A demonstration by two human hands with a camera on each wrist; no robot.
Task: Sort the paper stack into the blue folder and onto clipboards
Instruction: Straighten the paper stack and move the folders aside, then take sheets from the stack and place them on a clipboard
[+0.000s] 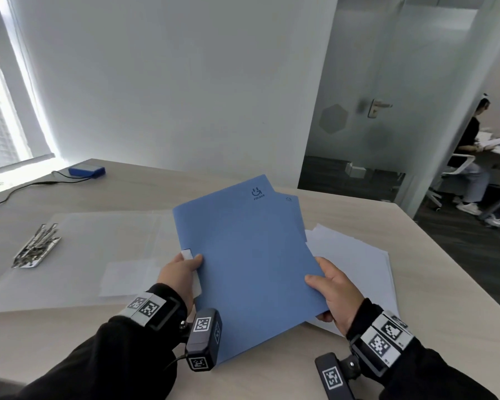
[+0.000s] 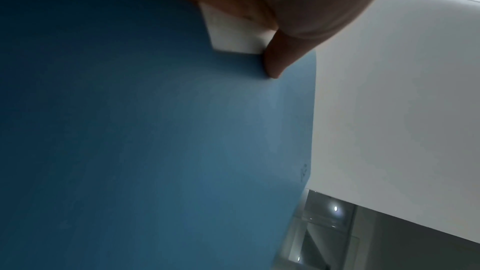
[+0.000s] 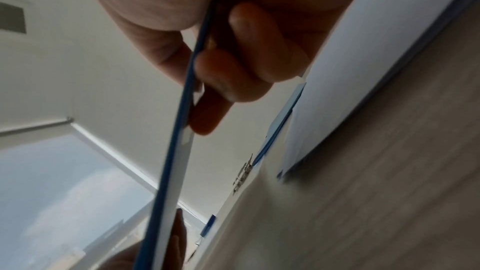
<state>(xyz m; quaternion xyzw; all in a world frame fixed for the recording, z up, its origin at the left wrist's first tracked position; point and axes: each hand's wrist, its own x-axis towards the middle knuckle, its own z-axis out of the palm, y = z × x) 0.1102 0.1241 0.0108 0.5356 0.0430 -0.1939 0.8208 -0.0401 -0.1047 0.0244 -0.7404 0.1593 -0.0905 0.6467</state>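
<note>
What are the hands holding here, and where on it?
Both hold the blue paper folder: left hand pinches its left edge, right hand its right edge, thumbs on top.

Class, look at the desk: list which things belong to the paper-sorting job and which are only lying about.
Part of the job:
- blue folder, held by the left hand and right hand
- paper stack on the desk
- translucent clipboards with metal clips

Lying about:
- blue box with its black cable
- a person seated in the next room
</note>
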